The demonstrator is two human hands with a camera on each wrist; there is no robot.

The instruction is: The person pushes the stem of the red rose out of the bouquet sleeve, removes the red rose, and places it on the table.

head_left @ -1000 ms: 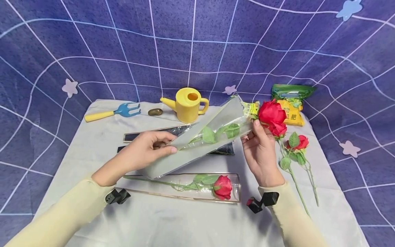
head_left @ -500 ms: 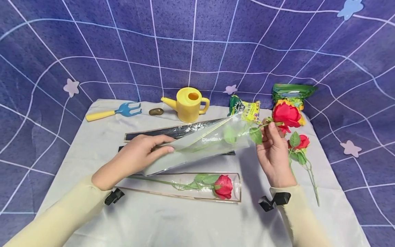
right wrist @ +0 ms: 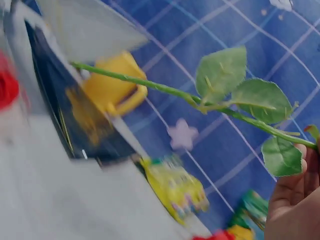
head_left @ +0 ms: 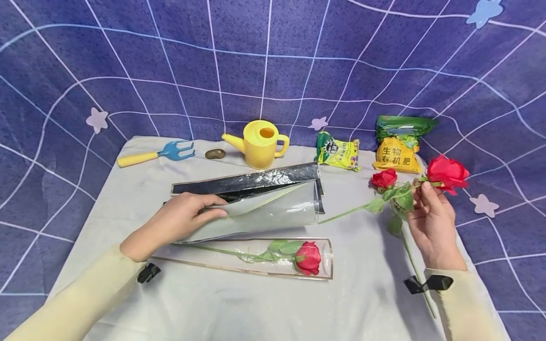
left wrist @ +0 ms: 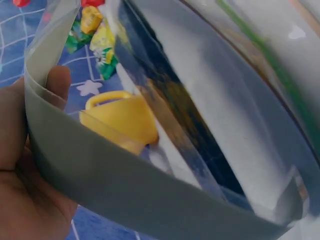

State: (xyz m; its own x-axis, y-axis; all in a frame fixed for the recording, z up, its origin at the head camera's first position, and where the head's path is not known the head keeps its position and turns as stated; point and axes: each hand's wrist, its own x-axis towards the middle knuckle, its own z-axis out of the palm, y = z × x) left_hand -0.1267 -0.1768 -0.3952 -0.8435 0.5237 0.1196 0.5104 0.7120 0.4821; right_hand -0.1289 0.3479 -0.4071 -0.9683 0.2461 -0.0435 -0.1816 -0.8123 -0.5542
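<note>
My left hand (head_left: 170, 221) pinches the edge of a translucent grey flower sleeve (head_left: 273, 213) with thumb and fingers. In the left wrist view the sleeve (left wrist: 110, 165) bows wide apart near the thumb. My right hand (head_left: 437, 232) pinches an artificial red rose (head_left: 448, 173) just below its bloom, out at the right. Its green stem (right wrist: 170, 90) slants left, with the lower end right at the sleeve's wide mouth. Another red rose (head_left: 384, 178) lies on the table at the right, partly behind the held one. A third rose (head_left: 308, 258) lies inside a clear sleeve in front.
Black flower sleeves (head_left: 251, 182) lie behind the grey one. Along the back stand a blue-tined hand fork (head_left: 172, 151), a brown stone (head_left: 215, 154), a yellow watering can (head_left: 260, 147), a green-yellow packet (head_left: 339, 152) and a yellow fertilizer bag (head_left: 398, 154).
My right hand has moved right, drawing the rose's stem out of the grey sleeve. The sleeve's wide end has sunk toward the table, while my left hand keeps its hold on it.
</note>
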